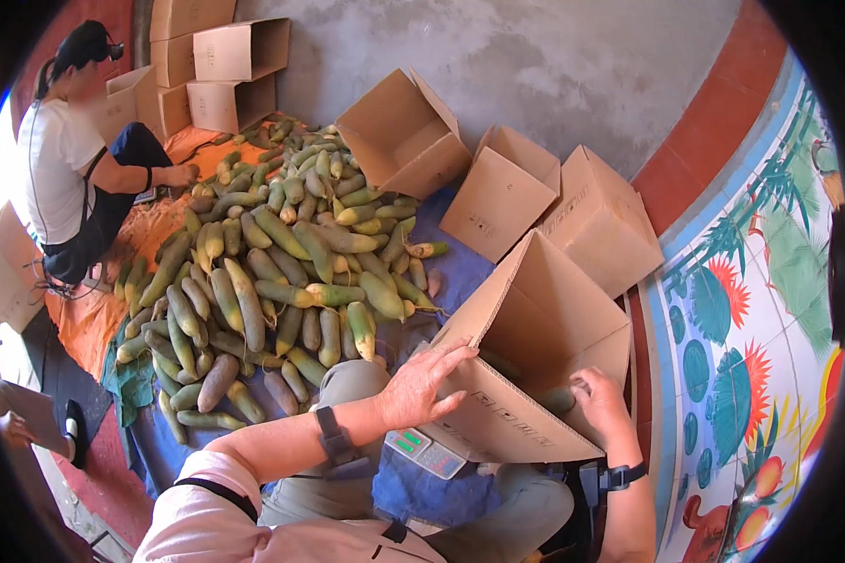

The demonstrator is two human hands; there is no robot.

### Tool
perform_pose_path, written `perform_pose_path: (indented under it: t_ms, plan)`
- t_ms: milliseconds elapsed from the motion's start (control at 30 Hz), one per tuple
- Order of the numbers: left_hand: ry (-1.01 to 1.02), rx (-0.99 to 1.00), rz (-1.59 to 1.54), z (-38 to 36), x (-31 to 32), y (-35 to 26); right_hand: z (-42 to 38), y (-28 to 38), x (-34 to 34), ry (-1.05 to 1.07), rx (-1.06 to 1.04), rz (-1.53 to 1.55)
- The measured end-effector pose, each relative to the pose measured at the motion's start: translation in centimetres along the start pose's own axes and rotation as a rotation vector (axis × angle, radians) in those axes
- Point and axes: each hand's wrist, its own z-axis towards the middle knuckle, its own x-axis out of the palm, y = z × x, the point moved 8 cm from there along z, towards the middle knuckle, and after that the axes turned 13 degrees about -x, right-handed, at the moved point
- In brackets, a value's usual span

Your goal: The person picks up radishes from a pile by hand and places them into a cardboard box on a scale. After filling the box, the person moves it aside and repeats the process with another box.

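Note:
Just in front of me a large open cardboard box (507,403) stands tilted, with a few green radishes (556,401) inside it. My left hand (429,383) rests with spread fingers at the box's near left edge and holds nothing. Over the right rim, my right hand (599,399) has its fingers curled at the end of a radish in the box. Below the box, a digital scale (424,450) with a lit green display sits between my legs. A large heap of green radishes (282,253) lies to the left on blue and orange sheets.
More open boxes (499,202) stand against the wall behind, and others (239,52) are stacked at the back left. A co-worker (75,159) sits at the left beside the heap. Another person's hand (14,429) shows at the lower left. A painted tile wall (723,375) runs along the right.

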Motion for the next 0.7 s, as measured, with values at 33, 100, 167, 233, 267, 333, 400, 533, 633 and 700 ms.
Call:
perform_pose_path:
  t_ms: [33,100,167,233,267,333,400,533,633,700]
  plan:
    - [0.013,0.032,0.023,0.0,0.1,-0.2,-0.2,0.7,-0.3,0.001,0.004,0.0]
    - [0.027,0.056,0.04,0.1,0.3,-0.4,-0.8,3.3,-1.3,-0.095,-0.071,-0.036]
    - [-0.031,-0.025,-0.004,0.1,0.0,0.0,-2.0,6.1,-1.3,-0.134,-0.1,-0.064]
    - [-0.029,-0.03,-0.004,0.0,0.1,0.2,-4.1,8.6,-1.6,-0.23,-0.122,-0.269]
    - [-0.011,-0.018,0.006,0.1,0.1,0.0,-5.2,9.9,-1.4,-0.251,-0.197,-0.362]
    - [0.029,-0.033,0.014,-0.1,0.3,0.2,-7.6,10.7,-1.1,-0.287,-0.226,-0.395]
    - [0.02,-0.101,-0.085,-0.5,-0.2,0.3,-10.4,10.5,-1.0,-0.382,-0.25,-0.435]
    - [-0.119,-0.148,-0.223,-2.0,-3.2,1.7,-15.9,7.4,-0.5,-0.409,-0.095,-0.496]
    - [-0.295,-0.263,-0.116,-4.1,-7.7,4.8,-19.2,4.7,0.5,-0.393,0.037,-0.464]
    - [-0.409,-0.431,-0.107,-6.1,-10.5,9.5,-20.7,3.2,1.7,-0.381,0.07,-0.438]
